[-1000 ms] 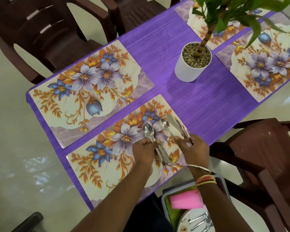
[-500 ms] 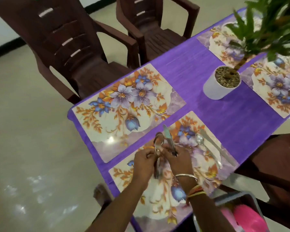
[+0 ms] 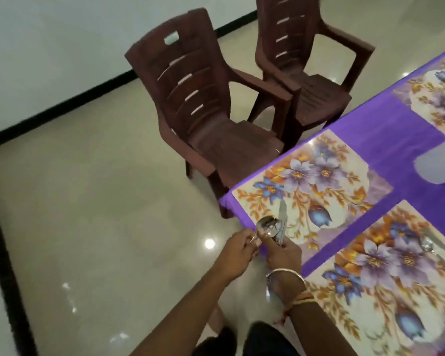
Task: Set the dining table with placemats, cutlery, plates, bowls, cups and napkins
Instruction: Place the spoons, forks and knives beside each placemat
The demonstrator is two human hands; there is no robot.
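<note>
At lower centre of the frame, a bundle of spoons (image 3: pixel 267 225) and a table knife (image 3: pixel 282 214) is held over the near corner of the purple-clothed desk (image 3: pixel 385 142). The bundle is clasped low down by the right grip (image 3: pixel 283 255), fingers curled round the handles. 1 spoon handle is pinched by the left grip (image 3: pixel 238 249) — just beside the right. The knife tip is seen against the floral placemat (image 3: pixel 319 181) at centre right. On a 2nd placemat (image 3: pixel 375 283), lower right, a laid spoon (image 3: pixel 427 245) is seen — blurred. 2 brown plastic chairs (image 3: pixel 203 119) are set at the desk's upper-left side.
</note>
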